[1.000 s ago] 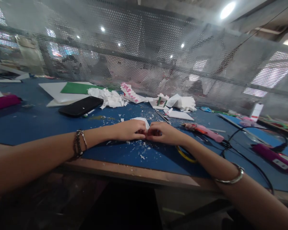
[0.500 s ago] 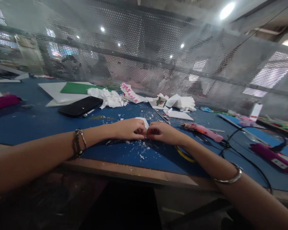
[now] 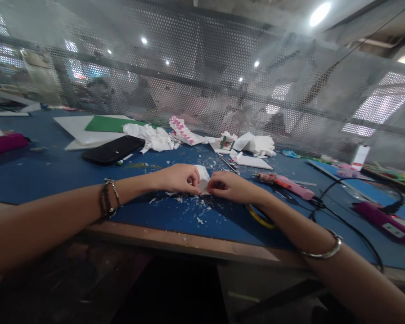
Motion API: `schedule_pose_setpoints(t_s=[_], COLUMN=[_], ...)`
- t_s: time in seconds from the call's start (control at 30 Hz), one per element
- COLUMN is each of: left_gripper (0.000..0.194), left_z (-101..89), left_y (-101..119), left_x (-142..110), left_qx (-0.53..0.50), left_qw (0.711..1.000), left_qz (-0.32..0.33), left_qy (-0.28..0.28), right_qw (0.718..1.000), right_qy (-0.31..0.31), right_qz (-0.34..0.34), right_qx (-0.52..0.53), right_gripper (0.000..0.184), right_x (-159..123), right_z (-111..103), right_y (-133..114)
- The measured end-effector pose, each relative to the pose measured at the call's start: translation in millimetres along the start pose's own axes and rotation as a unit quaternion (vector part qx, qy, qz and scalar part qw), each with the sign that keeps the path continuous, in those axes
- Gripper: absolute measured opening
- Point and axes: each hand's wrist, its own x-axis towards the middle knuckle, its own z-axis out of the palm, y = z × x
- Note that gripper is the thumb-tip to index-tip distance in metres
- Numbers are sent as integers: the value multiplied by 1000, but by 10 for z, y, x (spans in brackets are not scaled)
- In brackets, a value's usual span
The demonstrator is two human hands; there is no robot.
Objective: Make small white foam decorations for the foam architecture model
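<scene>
Between my two hands is a small piece of white paper [image 3: 203,174], partly hidden by the fingers. My left hand [image 3: 180,178] pinches its left side, thumb and fingers pressed together. On the other side, my right hand [image 3: 234,186] grips the paper's right edge with curled fingers. Both hands rest low over the blue tabletop [image 3: 175,220], where white paper scraps [image 3: 200,220] lie scattered just below them. A roll of yellow tape [image 3: 261,218] lies partly under my right forearm.
A black phone [image 3: 114,149] and crumpled white paper [image 3: 151,137] lie beyond my left hand. To the right are a pink glue gun [image 3: 286,184], a black cable [image 3: 353,234] and a purple power strip [image 3: 388,223]. Tweezers [image 3: 227,163] lie ahead. A perforated metal screen [image 3: 195,67] stands behind.
My hands have drawn slightly apart, the left one shifting a little to the left. More of the white paper shows between them.
</scene>
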Motion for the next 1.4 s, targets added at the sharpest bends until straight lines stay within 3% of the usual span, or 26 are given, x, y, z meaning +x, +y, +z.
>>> schedule_pose_setpoints(t_s=[0.9, 1.03, 1.2, 1.4], left_gripper=[16, 18, 23, 18], left_z=[-131, -89, 23, 73], left_y=[-31, -13, 56, 129], left_x=[-33, -35, -16, -11], left_qx=[-29, -12, 72, 155], left_qw=[992, 996, 993, 981], left_qz=[95, 79, 86, 100], left_qy=[-79, -50, 30, 60], right_qw=[998, 999, 998, 997], right_qy=[-19, -11, 5, 22], right_qz=[-33, -43, -55, -55], right_qx=[46, 32, -12, -39], right_gripper=[10, 9, 13, 13], right_x=[-54, -44, -18, 31], right_z=[-108, -96, -55, 5], right_y=[111, 104, 66, 34])
